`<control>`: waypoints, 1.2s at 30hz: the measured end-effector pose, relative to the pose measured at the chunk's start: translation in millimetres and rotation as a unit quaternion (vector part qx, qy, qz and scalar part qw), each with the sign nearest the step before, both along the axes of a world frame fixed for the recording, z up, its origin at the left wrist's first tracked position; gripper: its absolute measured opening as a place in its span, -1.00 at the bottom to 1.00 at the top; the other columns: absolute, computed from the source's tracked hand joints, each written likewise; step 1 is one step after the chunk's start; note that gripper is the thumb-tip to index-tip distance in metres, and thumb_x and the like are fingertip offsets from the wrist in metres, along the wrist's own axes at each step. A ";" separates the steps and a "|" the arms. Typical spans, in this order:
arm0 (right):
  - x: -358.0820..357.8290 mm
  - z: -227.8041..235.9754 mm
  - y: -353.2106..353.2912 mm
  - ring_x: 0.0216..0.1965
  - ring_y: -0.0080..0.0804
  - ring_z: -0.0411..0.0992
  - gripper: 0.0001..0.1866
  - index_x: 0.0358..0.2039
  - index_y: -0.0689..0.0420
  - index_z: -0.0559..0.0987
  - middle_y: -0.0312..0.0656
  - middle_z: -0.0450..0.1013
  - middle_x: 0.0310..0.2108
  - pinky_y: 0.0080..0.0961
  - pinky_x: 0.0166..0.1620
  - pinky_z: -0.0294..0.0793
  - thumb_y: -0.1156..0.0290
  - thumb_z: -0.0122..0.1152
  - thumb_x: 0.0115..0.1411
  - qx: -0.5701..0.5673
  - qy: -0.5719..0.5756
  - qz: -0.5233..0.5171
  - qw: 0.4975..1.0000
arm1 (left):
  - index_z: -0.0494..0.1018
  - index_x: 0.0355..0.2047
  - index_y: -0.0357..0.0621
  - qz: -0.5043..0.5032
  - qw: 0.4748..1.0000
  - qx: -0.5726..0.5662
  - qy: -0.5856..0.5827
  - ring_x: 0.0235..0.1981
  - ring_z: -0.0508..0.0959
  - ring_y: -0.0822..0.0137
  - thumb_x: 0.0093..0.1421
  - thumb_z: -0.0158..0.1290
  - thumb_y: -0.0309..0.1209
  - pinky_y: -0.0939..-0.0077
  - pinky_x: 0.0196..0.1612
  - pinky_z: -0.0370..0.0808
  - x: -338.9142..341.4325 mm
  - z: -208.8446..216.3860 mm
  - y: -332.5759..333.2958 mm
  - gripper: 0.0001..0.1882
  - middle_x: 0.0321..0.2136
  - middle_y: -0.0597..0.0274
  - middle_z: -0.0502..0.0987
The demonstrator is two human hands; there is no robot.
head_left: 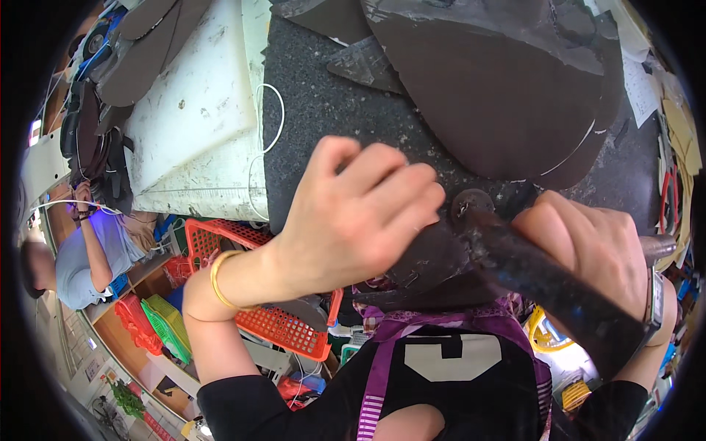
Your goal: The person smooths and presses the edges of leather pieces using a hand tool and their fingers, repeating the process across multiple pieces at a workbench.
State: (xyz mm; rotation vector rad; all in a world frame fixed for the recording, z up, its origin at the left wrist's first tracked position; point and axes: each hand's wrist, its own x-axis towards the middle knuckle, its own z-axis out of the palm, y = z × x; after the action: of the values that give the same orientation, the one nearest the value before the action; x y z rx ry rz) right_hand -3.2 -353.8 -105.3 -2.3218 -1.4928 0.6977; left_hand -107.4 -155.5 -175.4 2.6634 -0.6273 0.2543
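My left hand (364, 209), with a gold bangle at its wrist, is closed with the fingers curled under; what they hold, if anything, is hidden. Beside its fingertips, at the near edge of the dark worktop (316, 110), lies a dark brown rounded piece (434, 257). My right hand (588, 235) is wrapped round a hammer. The dark, worn hammer head (544, 275) slants across in front of that hand, and a handle end (660, 246) shows past the wrist. Farther back on the worktop lie large brown rounded sheets (500, 95), overlapping one another.
A white board (195, 103) adjoins the worktop on the left, with a thin white cord (282, 110) between. An orange basket (287, 331) sits below my left forearm. A co-worker (92, 257) is at the far left, beside more brown pieces. Papers (640, 88) line the right edge.
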 end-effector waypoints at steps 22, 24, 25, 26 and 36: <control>8.1 0.4 15.9 -0.45 -0.21 0.43 -0.85 -0.43 0.11 0.46 -0.21 0.37 -0.54 -0.38 -0.29 0.31 0.39 0.21 -0.03 0.016 -0.005 -0.011 1.000 | 0.46 -0.37 -0.13 0.175 0.981 -0.063 0.054 -0.36 0.43 0.33 -0.13 0.11 -0.45 0.44 -0.31 0.28 -38.8 -2.0 -23.1 -0.77 -0.32 0.34 0.47; 4.6 -2.2 12.6 -0.45 -0.22 0.43 -0.83 -0.44 0.12 0.45 -0.20 0.38 -0.53 -0.35 -0.31 0.33 0.32 0.16 0.00 0.085 -0.014 -0.026 0.996 | 0.45 -0.37 -0.17 0.185 0.977 -0.079 0.075 -0.35 0.45 0.25 -0.17 0.14 -0.53 0.40 -0.31 0.30 -31.1 3.6 -23.7 -0.73 -0.35 0.26 0.48; 4.7 -1.2 2.9 -0.45 -0.22 0.43 -0.83 -0.44 0.12 0.45 -0.20 0.38 -0.53 -0.35 -0.31 0.33 0.32 0.16 0.00 0.079 -0.016 -0.027 0.996 | 0.43 -0.36 -0.20 0.199 0.969 -0.098 0.105 -0.33 0.47 0.17 -0.21 0.17 -0.62 0.35 -0.31 0.33 -29.5 5.5 -27.2 -0.68 -0.37 0.19 0.49; 5.9 0.1 -9.1 -0.53 -0.26 0.40 -0.81 -0.45 0.12 0.39 -0.21 0.31 -0.56 -0.37 -0.44 0.36 0.30 0.15 0.03 0.047 -0.005 0.019 0.999 | 0.41 -0.34 -0.24 0.174 0.975 -0.079 0.113 -0.34 0.46 0.17 -0.16 0.14 -0.60 0.39 -0.31 0.36 -24.4 5.2 -27.5 -0.70 -0.38 0.17 0.45; -6.1 8.9 -51.6 -0.42 -0.15 0.41 -0.80 -0.45 0.16 0.44 -0.17 0.37 -0.51 -0.35 -0.29 0.30 0.41 0.25 -0.09 -0.050 0.038 -0.146 0.987 | 0.45 -0.41 -0.26 -0.136 0.986 -0.086 0.042 -0.40 0.49 0.22 -0.17 0.10 -0.54 0.47 -0.43 0.48 39.0 -14.4 -23.0 -0.77 -0.37 0.14 0.46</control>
State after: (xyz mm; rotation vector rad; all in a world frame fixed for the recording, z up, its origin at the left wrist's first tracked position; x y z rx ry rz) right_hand -9.4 -405.4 -96.4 -2.4865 -1.0768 0.7859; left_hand -68.4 -178.5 -189.8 2.3775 -0.8870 0.1114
